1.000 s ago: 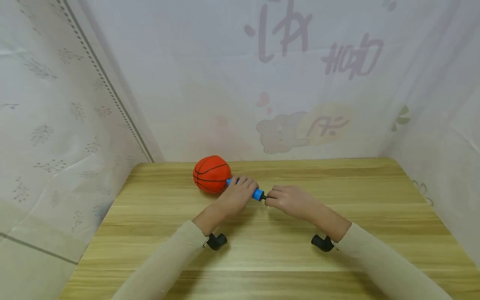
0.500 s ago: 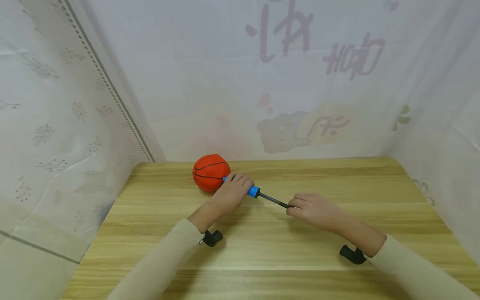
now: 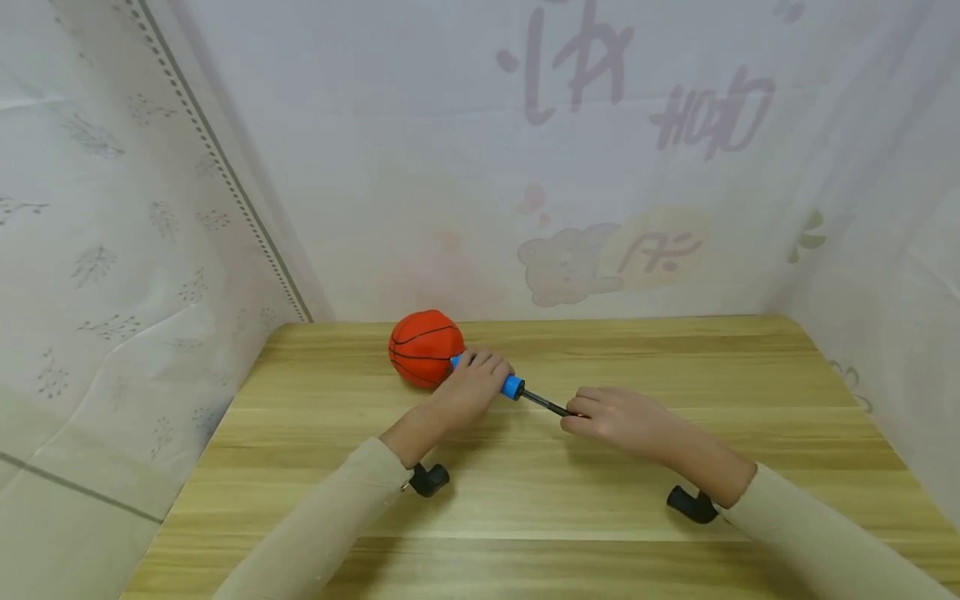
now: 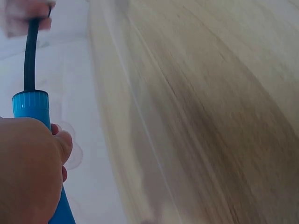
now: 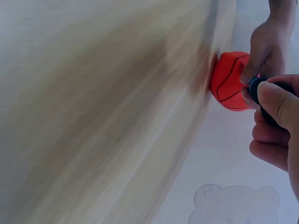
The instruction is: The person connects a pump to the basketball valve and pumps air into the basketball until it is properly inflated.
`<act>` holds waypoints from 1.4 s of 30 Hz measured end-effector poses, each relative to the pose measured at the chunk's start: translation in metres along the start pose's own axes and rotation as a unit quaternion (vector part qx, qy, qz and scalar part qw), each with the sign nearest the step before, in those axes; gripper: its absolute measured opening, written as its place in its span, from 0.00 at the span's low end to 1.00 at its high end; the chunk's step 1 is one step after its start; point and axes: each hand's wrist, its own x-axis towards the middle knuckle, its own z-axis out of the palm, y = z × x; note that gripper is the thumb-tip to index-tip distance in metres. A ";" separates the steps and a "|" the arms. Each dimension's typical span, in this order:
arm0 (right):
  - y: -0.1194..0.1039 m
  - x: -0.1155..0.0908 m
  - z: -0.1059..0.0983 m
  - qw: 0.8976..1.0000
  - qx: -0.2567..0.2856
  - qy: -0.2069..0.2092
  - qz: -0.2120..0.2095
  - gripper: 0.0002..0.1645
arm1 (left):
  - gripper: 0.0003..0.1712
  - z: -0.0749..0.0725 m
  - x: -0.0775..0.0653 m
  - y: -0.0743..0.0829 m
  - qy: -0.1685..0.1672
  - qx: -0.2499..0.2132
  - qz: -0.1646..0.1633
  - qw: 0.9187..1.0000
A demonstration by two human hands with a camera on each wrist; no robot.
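An orange-red toy basketball (image 3: pixel 422 348) with black lines rests near the table's back edge. My left hand (image 3: pixel 471 388) wraps round the blue barrel of a hand pump (image 3: pixel 513 387), whose far tip meets or nearly meets the ball. Out of the barrel's near end comes a dark rod (image 3: pixel 543 402), partly drawn out. At its end my right hand (image 3: pixel 618 419) grips the black handle (image 5: pixel 271 114), mostly covered by fingers in the head view. In the left wrist view, my left thumb and fingers curl round the barrel (image 4: pixel 32 105). The pump's contact with the ball is hidden.
A wood-grain table (image 3: pixel 480 517) lies under both arms. White printed cloth (image 3: pixel 420 167) hangs behind it and at both sides. Black wrist-worn devices (image 3: pixel 429 480) hang under both cuffs.
My right hand first drew the handle away from the barrel, lengthening the visible rod, then came slightly back toward it. The left hand kept its grip on the barrel, shifting only a little.
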 end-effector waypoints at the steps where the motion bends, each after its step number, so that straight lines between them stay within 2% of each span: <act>1: 0.001 0.003 0.002 1.000 0.001 0.002 0.001 0.19 | 0.16 0.001 0.000 0.001 0.002 -0.001 -0.001 1.000; 8: 0.008 0.024 0.015 1.000 -0.006 0.002 0.007 0.15 | 0.17 0.007 0.004 0.008 0.003 0.011 0.004 1.000; 13: 0.010 0.028 0.021 1.000 -0.004 0.004 0.012 0.15 | 0.17 0.005 0.006 0.010 -0.011 0.007 0.016 1.000; 17: 0.010 0.020 0.022 1.000 0.006 0.013 0.015 0.16 | 0.16 0.000 0.007 0.007 -0.017 0.018 0.015 1.000; 21: 0.006 0.003 0.015 1.000 0.013 0.019 0.012 0.18 | 0.14 -0.002 0.006 0.002 -0.012 0.016 0.016 1.000; 24: 0.002 -0.011 0.006 1.000 0.019 0.023 0.002 0.05 | 0.14 -0.003 0.002 -0.001 -0.009 0.005 0.019 1.000; 25: 0.000 -0.015 0.003 0.999 0.020 0.025 -0.001 0.08 | 0.14 -0.003 0.001 -0.002 -0.009 0.005 0.019 1.000; 28: -0.004 -0.026 -0.004 0.999 0.015 0.033 -0.007 0.29 | 0.15 -0.002 -0.001 -0.004 -0.004 0.011 0.016 1.000; 29: -0.004 -0.028 -0.006 0.999 0.012 0.035 -0.007 0.32 | 0.15 -0.002 -0.002 -0.004 -0.003 0.014 0.015 1.000; 33: -0.006 -0.029 -0.008 0.999 -0.003 0.033 -0.008 0.33 | 0.15 0.001 -0.001 -0.001 -0.010 0.010 0.012 1.000; 37: -0.005 -0.022 -0.005 1.000 -0.015 0.019 -0.007 0.33 | 0.15 0.002 0.000 0.004 -0.016 0.003 0.007 1.000; 39: -0.004 -0.015 -0.002 1.000 -0.018 0.008 -0.003 0.28 | 0.16 0.002 0.001 0.006 -0.014 0.002 0.004 1.000; 42: -0.001 -0.004 0.003 1.000 -0.016 0.004 0.003 0.09 | 0.17 0.002 0.003 0.009 -0.009 0.006 -0.001 1.000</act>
